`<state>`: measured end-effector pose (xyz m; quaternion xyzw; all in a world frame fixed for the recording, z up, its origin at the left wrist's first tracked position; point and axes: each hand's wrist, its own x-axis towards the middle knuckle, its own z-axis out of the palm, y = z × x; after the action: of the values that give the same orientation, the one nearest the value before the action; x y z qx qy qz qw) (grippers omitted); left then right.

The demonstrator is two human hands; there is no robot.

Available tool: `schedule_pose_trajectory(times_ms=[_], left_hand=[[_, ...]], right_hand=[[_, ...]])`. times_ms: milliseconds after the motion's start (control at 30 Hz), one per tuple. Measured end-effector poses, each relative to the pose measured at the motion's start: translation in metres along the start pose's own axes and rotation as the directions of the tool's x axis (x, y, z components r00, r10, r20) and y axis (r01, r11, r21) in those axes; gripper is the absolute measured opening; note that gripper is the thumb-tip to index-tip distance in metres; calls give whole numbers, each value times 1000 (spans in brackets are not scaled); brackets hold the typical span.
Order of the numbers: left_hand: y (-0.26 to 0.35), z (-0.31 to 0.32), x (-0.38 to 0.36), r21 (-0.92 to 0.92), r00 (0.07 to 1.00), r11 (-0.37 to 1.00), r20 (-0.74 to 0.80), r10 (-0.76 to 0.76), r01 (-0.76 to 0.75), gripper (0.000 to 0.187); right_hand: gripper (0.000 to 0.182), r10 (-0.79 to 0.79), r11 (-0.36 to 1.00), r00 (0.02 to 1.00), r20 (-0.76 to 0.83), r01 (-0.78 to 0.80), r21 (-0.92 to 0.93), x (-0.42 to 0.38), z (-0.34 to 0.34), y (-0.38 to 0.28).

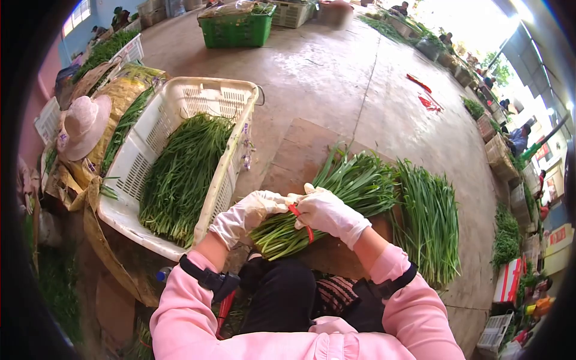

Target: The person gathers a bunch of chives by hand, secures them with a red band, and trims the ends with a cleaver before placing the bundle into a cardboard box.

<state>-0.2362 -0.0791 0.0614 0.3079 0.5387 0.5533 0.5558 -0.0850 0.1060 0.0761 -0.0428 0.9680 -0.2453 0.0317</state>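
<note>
A bundle of long green leafy stalks (360, 180), which look like garlic chives, lies slantwise across a brown board (300, 144) in front of me. Around its paler stem end runs a red tie (309, 233). My left hand (255, 211), in a white glove, pinches the tie at the top of the bundle. Close beside it, my gloved right hand (330, 211) also has its fingers closed at the tie, above the stems. The fingertips partly hide the tie's ends. Another pile of the same greens (427, 222) lies just to the right.
At my left stands a white plastic crate (233, 159) holding greens (187, 174). A pink hat (85, 127) rests on sacking beyond it. Further off are a green crate (235, 30) and red ties (427, 99) on the floor. People and crates line the right side.
</note>
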Motion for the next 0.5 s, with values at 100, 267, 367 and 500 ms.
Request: schedule_pose_trajectory(times_ms=[100, 267, 367, 500], left_hand=[[27, 21, -15, -233, 994, 969, 88, -64, 83, 27], [27, 32, -21, -414, 984, 893, 30, -178, 174, 26], [-1, 28, -1, -306, 992, 947, -49, -119, 98, 22], [-1, 33, 5, -117, 979, 991, -184, -91, 70, 13]], right_hand=[[28, 37, 999, 999, 6, -37, -10, 1, -7, -6], [29, 78, 997, 997, 1, -78, -27, 2, 0, -1], [30, 96, 995, 995, -38, -97, -15, 4, -3, -5], [36, 259, 966, 956, 140, -255, -45, 13, -11, -14]])
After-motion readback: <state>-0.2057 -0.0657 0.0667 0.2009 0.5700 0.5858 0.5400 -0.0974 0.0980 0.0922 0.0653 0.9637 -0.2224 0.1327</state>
